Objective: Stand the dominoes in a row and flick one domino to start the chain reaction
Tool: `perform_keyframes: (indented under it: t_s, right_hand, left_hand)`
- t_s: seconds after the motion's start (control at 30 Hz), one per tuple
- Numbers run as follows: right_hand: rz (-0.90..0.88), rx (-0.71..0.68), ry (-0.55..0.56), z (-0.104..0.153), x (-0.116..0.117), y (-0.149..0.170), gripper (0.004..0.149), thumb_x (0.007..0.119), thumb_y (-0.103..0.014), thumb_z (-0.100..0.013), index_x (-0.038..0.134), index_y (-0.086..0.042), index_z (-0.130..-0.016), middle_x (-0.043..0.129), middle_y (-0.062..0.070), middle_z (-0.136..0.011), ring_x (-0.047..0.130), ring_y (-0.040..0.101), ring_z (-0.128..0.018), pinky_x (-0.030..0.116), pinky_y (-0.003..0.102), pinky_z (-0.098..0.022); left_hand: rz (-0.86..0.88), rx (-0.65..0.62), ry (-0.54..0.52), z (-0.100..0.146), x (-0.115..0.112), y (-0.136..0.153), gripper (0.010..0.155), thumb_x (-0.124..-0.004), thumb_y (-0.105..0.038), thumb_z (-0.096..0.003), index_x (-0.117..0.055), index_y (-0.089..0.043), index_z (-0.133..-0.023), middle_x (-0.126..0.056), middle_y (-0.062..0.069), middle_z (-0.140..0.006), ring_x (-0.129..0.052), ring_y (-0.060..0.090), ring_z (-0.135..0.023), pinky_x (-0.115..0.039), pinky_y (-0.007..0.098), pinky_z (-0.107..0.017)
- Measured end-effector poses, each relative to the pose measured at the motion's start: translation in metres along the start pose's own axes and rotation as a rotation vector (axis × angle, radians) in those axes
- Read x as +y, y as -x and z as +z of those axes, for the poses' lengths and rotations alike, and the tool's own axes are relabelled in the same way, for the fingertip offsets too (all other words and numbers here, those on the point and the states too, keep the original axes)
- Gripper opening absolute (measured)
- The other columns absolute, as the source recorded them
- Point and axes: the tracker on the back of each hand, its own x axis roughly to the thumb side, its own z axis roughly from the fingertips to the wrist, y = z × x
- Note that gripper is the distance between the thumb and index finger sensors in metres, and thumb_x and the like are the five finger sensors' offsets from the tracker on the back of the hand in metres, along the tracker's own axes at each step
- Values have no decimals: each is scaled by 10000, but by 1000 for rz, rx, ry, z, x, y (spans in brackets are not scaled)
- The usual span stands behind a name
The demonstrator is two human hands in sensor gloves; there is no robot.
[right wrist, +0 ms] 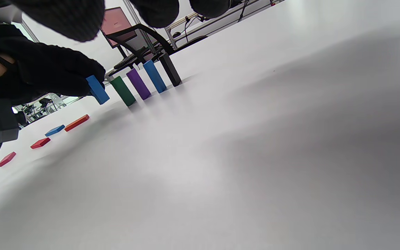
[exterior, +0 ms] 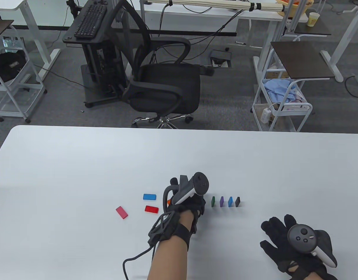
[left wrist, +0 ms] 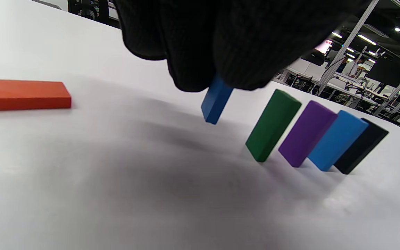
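We had a plain white surface (exterior: pixel 79 163), with a black office chair (exterior: pixel 164 87) behind it, a keyboard (exterior: pixel 90 20) on a dark stand, and white carts and desks around the grey floor. Four dominoes stood on end in a tight row: green (exterior: pixel 213 201), purple (exterior: pixel 221 201), light blue (exterior: pixel 230 201) and black (exterior: pixel 237 201), close together but apart, broad faces toward one another, the row running left to right in the table view. Our left hand (exterior: pixel 186 201) pinched a darker blue domino (left wrist: pixel 216 100) in curled fingertips, just left of the green one; its long axis ran roughly up and down, and its lower end looked just clear of the surface, though we could not be sure. Flat to the left lay an orange piece (left wrist: pixel 23 94), a blue one (exterior: pixel 149 197), a red one (exterior: pixel 151 209) and a pinkish-red one (exterior: pixel 122 212). Our right hand (exterior: pixel 286 242) rested palm down, fingers spread and empty, well right of the row.
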Motion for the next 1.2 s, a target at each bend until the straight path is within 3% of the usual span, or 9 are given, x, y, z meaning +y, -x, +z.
perform_keyframes:
  t_s: [1.2]
  right_hand:
    - [-7, 5, -18, -2, 0, 2, 643, 676, -538, -528, 403, -267, -1044, 250, 131, -1166, -76, 449, -963, -1, 648, -681]
  left_hand:
    - [45, -11, 40, -4, -18, -3, 588, -896, -351, -423, -626, -222, -929, -832, 53, -947, -701, 295, -980, -175, 720, -701]
